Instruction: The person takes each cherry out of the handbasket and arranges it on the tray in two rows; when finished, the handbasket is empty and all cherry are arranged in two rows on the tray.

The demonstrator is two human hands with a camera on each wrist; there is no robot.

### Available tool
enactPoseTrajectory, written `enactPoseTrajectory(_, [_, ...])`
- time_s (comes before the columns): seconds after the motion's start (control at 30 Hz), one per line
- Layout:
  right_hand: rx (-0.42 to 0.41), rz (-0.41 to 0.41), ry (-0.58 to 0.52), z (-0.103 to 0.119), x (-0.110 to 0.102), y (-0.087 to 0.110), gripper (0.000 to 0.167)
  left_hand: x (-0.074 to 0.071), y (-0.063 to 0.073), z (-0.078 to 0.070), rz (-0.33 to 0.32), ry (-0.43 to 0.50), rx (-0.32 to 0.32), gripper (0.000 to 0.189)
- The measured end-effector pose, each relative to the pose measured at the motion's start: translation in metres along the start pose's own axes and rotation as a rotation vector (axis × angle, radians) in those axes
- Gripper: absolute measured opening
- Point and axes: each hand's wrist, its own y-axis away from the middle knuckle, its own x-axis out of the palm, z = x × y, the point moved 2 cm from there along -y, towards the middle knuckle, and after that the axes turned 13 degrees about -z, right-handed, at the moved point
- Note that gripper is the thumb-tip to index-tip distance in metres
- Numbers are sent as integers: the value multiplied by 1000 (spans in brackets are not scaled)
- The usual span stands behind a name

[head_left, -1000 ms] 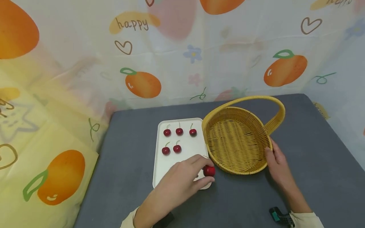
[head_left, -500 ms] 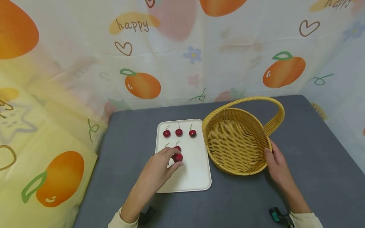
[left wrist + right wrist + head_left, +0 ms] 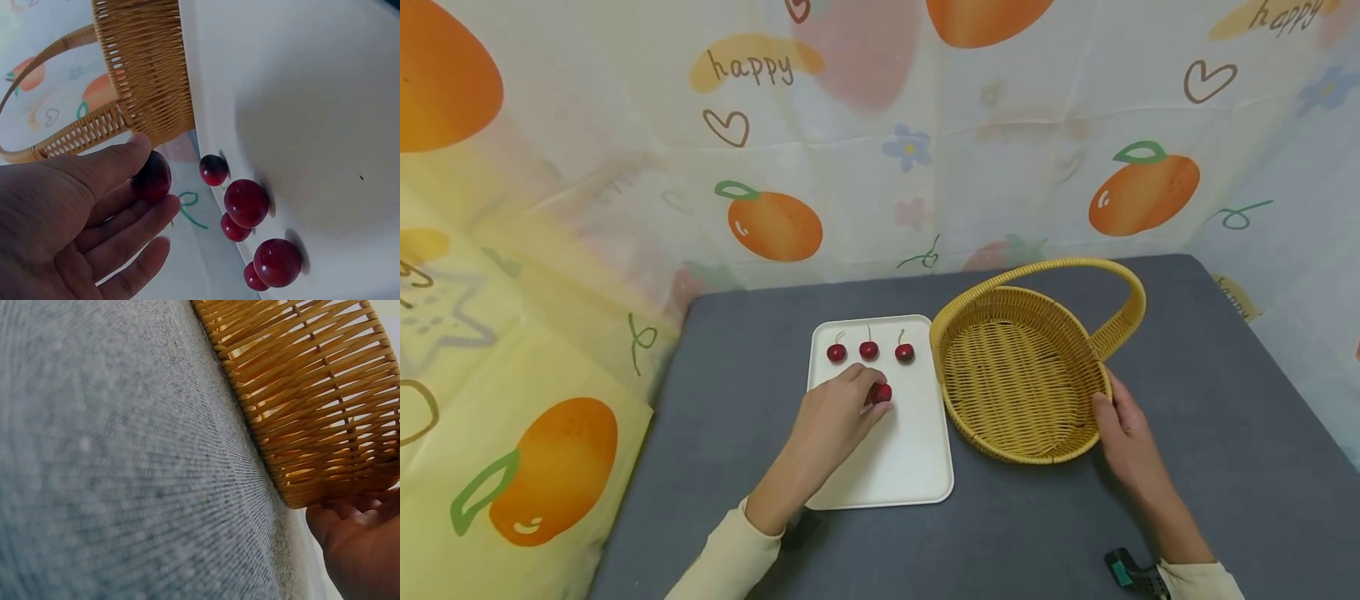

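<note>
My left hand (image 3: 835, 417) pinches a dark red cherry (image 3: 881, 392) between thumb and fingers, over the middle of a white tray (image 3: 917, 458). In the left wrist view this cherry (image 3: 152, 177) shows clearly at the thumb tip. Several more cherries lie on the tray, among them a back-row cherry with a stem (image 3: 905, 353) and a nearer cherry (image 3: 277, 262). The hand hides the nearer row in the head view. My right hand (image 3: 1131, 442) holds the near right side of a yellow wicker basket (image 3: 1015, 392), thumb at its rim. No cherry shows inside the basket.
Both tray and basket are on a table with a dark grey cloth (image 3: 737, 358); the basket stands right beside the tray. Its tall arched handle (image 3: 1067, 264) rises at the back. A fruit-printed curtain (image 3: 850, 167) hangs behind and a yellow printed cloth (image 3: 550, 350) at left.
My left hand has gone from the tray's near right corner leftward, then slightly farther back over the tray, with the cherry still pinched. My right hand keeps its hold on the basket.
</note>
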Motion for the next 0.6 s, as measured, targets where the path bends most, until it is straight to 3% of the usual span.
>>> enactPoseTrajectory(0.3, [1, -1, 3, 1, 0, 0, 55, 24, -17, -7, 1, -101, 164, 22])
enactPoseTrajectory(0.47, [10, -1, 12, 0, 0, 1, 55, 37, -21, -11, 47, -131, 184, 23])
enactPoseTrajectory(0.6, [9, -5, 10, 0, 0, 0, 55, 42, -23, -14, 40, -162, 195, 24])
